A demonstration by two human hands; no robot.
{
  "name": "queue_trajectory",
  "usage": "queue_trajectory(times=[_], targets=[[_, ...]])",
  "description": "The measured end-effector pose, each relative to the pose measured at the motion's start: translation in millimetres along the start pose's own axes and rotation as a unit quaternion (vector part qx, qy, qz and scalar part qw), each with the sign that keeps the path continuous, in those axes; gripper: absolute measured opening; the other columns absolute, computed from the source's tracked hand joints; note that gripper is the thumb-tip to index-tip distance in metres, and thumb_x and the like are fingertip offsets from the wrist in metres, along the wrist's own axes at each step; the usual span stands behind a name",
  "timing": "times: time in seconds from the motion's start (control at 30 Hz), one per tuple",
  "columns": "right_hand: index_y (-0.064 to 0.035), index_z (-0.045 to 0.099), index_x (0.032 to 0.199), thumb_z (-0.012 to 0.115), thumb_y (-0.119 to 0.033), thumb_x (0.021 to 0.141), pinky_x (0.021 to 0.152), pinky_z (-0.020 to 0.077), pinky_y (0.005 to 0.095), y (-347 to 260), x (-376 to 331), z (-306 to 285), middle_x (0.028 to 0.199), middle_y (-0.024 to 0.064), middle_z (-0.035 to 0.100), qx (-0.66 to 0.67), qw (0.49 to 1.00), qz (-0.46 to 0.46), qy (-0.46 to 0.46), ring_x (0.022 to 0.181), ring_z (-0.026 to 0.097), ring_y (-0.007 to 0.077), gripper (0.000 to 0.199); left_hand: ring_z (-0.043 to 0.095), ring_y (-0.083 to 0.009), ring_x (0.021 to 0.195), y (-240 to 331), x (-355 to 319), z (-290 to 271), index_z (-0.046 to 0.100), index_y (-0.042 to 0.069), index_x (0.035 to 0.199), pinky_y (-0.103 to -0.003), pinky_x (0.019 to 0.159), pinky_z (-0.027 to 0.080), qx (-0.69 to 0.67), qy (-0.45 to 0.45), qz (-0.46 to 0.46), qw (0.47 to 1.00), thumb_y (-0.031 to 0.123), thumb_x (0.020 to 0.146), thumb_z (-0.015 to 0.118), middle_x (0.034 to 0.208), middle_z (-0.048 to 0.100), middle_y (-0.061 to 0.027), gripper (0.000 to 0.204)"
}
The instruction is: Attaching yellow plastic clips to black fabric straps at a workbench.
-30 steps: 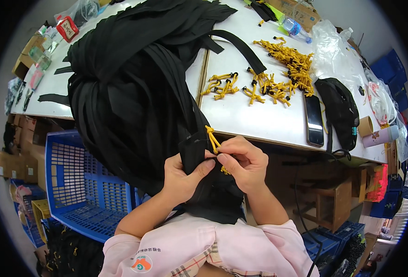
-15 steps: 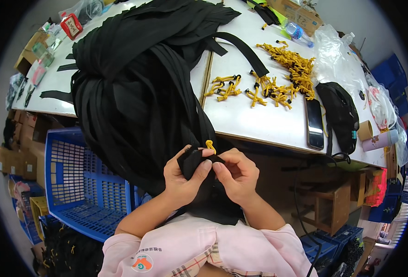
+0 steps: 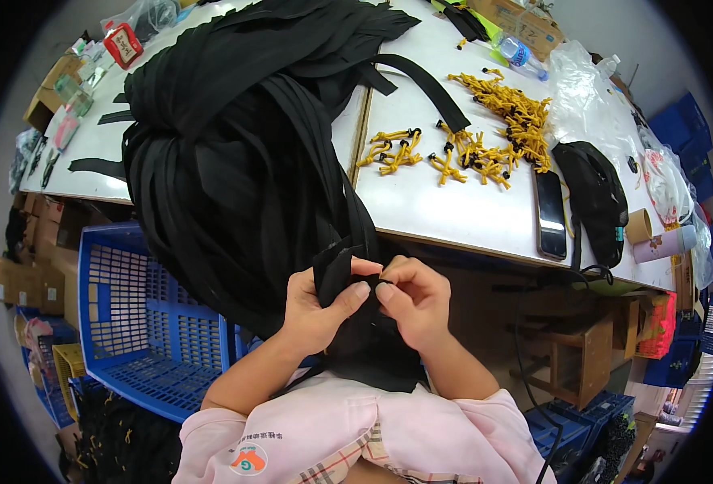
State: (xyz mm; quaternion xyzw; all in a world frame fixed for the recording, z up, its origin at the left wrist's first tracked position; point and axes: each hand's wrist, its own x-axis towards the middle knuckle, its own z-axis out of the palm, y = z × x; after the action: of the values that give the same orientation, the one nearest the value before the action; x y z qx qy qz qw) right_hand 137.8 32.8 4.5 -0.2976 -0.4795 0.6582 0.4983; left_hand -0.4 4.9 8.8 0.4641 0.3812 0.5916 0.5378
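My left hand [image 3: 314,305] pinches a black fabric strap [image 3: 332,276] between thumb and fingers, and part of the strap stands up beside the index finger. Close against it, my right hand [image 3: 418,300] is closed with thumb and fingertips on the same strap. Both thumbs point inward, nearly meeting. Whatever small piece lies between the fingertips is hidden. A big heap of long black straps [image 3: 211,169] drapes over the table's front edge just beyond my hands. On the tabletop to the right lie knotted yellow cord loops [image 3: 520,113] with small black parts.
A phone [image 3: 550,214], a black pouch [image 3: 592,198] and a pinkish cup [image 3: 665,244] sit on the white table [image 3: 421,214] at right. Farther back are a plastic bottle [image 3: 520,58] and clear bags [image 3: 578,93]. A blue crate [image 3: 151,315] stands low at left.
The yellow cord loop that stuck up above my fingertips is out of sight now. My right hand's fingers have shifted slightly up and left, and the strap in my left hand stands higher.
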Motion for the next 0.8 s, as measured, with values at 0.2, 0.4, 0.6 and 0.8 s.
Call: queue_trajectory(times=[0.2,0.4,0.6,0.8], targets=[[0.0005,0.052,0.074,0.055,-0.002,0.075,0.043,0.0286,0.0195,5,2,-4,0.063,0.0039,0.046,-0.186,0.971,-0.147,-0.034,0.050,0.038,0.0063,0.004,0.053,-0.0101,0.083,6,-2,3,0.058,0.000,0.094,-0.023,0.076,0.041,0.045,0.031,-0.012,0.998,0.002,0.077,0.057,0.090,0.058,-0.0053,0.018],[0.0006,0.051,0.074,0.055,-0.008,0.079,0.045,0.0277,0.0196,3,-1,-10,0.061,0.0023,0.042,-0.045,0.994,0.003,-0.101,0.049,0.035,0.0072,0.011,0.052,-0.0096,0.076,6,0,1,0.058,0.000,0.094,-0.021,0.071,0.041,0.056,0.023,0.020,0.998,0.004,0.076,0.059,0.087,0.056,-0.0039,0.019],[-0.0001,0.052,0.074,0.056,-0.009,0.078,0.043,0.0287,0.0201,15,-5,-13,0.062,0.0028,0.044,-0.139,0.982,-0.103,-0.074,0.050,0.038,0.0066,0.011,0.050,-0.0093,0.064,-1,3,-4,0.059,0.002,0.093,-0.020,0.061,0.042,0.153,-0.029,0.118,0.981,0.008,0.077,0.059,0.078,0.055,-0.0022,0.017],[0.0000,0.053,0.073,0.062,-0.010,0.073,0.043,0.0323,0.0218,-13,11,-7,0.063,0.0039,0.049,-0.233,0.967,-0.032,-0.094,0.048,0.042,0.0087,0.013,0.045,-0.0054,0.050,-1,-4,2,0.056,0.004,0.082,-0.017,0.043,0.035,0.057,0.068,-0.079,0.993,0.020,0.079,0.058,0.064,0.052,0.0006,0.017]])
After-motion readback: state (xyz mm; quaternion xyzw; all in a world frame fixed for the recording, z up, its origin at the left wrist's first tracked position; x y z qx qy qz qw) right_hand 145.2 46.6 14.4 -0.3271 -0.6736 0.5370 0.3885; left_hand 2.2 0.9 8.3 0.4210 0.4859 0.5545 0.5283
